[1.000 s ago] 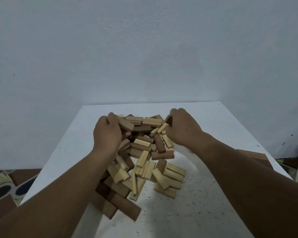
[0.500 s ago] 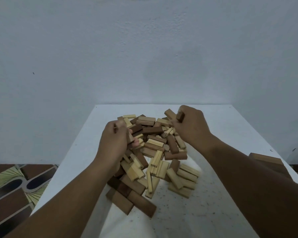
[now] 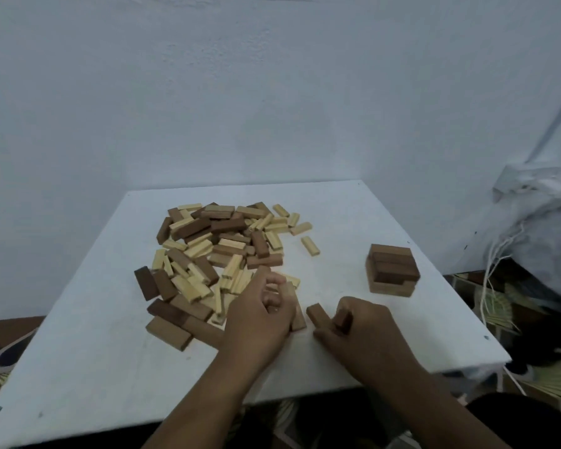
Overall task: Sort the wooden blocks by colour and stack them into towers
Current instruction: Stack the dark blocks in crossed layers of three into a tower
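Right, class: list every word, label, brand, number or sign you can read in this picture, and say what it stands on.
None can be read.
The loose wooden blocks on the white table show bare faces, no print.
The dark stacked tower is unmarked too.
The crumpled bag at the right shows no legible text.
The wall carries no sign.

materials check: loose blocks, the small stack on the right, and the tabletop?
Loose blocks: look like wood, pale and dark brown, matte; grain is too blurred to see. Small stack: same look, all dark brown, sharp-edged bars. Tabletop: white, flat, matte with dark specks; probably painted or laminated board, but I cannot tell which.
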`<move>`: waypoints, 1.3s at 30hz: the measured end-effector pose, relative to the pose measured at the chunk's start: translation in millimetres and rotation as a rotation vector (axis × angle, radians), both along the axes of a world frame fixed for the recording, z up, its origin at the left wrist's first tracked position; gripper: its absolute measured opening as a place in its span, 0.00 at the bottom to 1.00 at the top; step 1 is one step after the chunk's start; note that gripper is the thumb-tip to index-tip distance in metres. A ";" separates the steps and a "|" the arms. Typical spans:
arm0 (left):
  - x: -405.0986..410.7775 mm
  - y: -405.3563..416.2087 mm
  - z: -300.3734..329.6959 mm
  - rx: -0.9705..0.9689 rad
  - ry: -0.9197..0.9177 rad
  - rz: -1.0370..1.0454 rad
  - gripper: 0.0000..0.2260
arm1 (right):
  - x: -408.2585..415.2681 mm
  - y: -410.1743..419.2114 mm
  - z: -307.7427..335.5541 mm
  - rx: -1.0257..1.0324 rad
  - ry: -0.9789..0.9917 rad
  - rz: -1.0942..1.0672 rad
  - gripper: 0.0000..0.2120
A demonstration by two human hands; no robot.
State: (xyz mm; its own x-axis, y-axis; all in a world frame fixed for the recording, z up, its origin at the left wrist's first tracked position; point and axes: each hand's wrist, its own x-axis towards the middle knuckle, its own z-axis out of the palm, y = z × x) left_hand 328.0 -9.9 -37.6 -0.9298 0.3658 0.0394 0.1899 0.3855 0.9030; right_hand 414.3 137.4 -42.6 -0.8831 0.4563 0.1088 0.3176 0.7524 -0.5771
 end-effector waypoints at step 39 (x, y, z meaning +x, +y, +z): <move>3.4 -11.3 -28.4 -0.412 0.485 -0.386 0.15 | -0.7 48.3 -1.7 -0.077 -0.089 0.428 0.31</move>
